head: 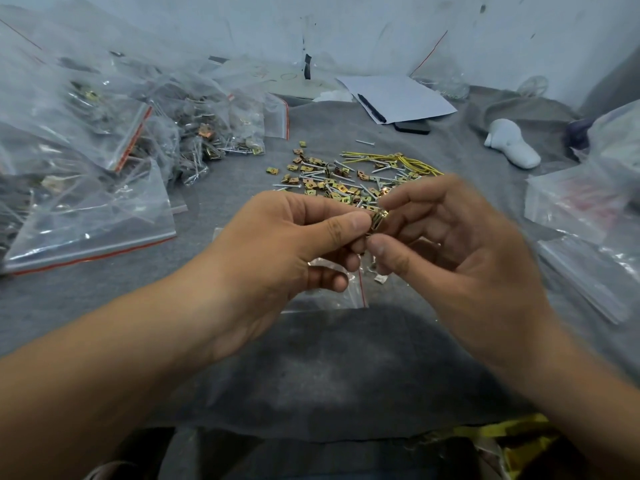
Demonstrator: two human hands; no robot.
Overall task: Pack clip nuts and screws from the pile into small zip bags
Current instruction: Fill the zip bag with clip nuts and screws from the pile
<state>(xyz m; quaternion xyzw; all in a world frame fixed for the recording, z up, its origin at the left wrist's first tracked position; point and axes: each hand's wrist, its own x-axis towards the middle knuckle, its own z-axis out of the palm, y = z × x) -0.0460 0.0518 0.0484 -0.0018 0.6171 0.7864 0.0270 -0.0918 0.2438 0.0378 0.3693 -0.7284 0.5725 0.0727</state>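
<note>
A pile of brass clip nuts and silver screws [341,181] lies on the grey cloth beyond my hands. My left hand [294,244] pinches a small stack of clip nuts [379,218] between thumb and fingers, and its lower fingers hold a small clear zip bag [341,289] with a red strip. My right hand [446,233] meets it from the right, thumb and fingertips pinching the same stack. The hands hide part of the bag.
Many filled zip bags [114,143] are heaped at the left. Yellow rubber bands [401,162] lie at the pile's far side. Empty bags [585,209] are stacked at the right. A white paper sheet [398,97], a dark flat block [412,127] and a white object [512,147] sit farther back.
</note>
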